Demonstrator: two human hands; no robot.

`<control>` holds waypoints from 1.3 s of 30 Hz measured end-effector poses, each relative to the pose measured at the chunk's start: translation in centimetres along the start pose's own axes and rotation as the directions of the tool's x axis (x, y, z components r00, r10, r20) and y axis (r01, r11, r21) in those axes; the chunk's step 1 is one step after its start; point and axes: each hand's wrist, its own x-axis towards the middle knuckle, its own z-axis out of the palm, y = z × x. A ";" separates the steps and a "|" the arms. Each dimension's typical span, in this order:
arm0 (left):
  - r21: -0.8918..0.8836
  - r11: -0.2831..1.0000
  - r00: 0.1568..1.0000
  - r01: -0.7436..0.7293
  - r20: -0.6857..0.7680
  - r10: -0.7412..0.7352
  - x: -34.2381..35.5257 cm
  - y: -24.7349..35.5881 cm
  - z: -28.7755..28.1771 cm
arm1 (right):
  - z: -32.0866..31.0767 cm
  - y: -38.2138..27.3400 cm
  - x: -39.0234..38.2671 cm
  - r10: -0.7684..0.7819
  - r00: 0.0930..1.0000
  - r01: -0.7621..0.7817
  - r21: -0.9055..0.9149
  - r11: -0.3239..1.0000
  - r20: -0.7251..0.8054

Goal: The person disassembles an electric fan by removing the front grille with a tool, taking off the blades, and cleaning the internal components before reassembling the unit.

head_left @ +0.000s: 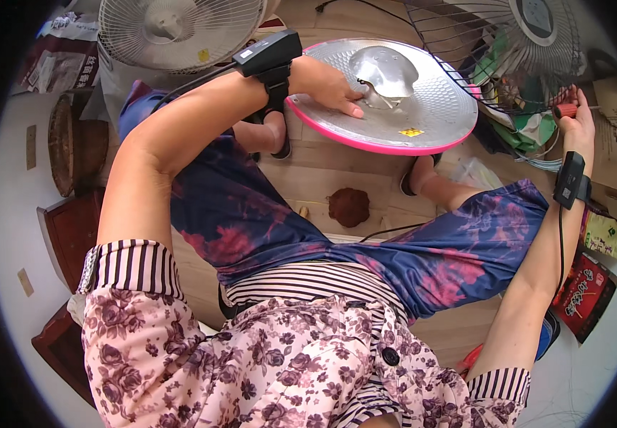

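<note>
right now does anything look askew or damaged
The metal cap in the silver dish, beside the left hand, looks askew: tilted, with pale bits poking out below. Whether it's damaged, I can't tell.

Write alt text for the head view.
A person's left hand touches a round silver dish with a pink rim; the right hand, out to the side, holds a red-handled tool. A caged fan stands at upper left.

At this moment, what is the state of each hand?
Left hand: resting on the silver dish; whether it grips cannot be told.
Right hand: holding the red-handled tool.
</note>
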 end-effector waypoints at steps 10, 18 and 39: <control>-0.067 0.993 0.993 -0.098 -0.066 0.094 -0.3 -1.7 0.0 | -0.2 -1.3 0.0 -0.016 1.000 0.016 -0.103 0.995 0.004; -0.330 0.939 0.988 -0.100 -0.147 0.053 3.7 -4.7 1.8 | 1.5 -2.4 -0.7 -0.071 0.997 0.071 0.001 0.997 -0.040; -0.163 0.983 0.935 0.081 -0.330 -0.131 4.6 -3.9 2.0 | 2.5 -2.8 2.3 0.420 0.893 -0.198 0.697 0.689 -0.163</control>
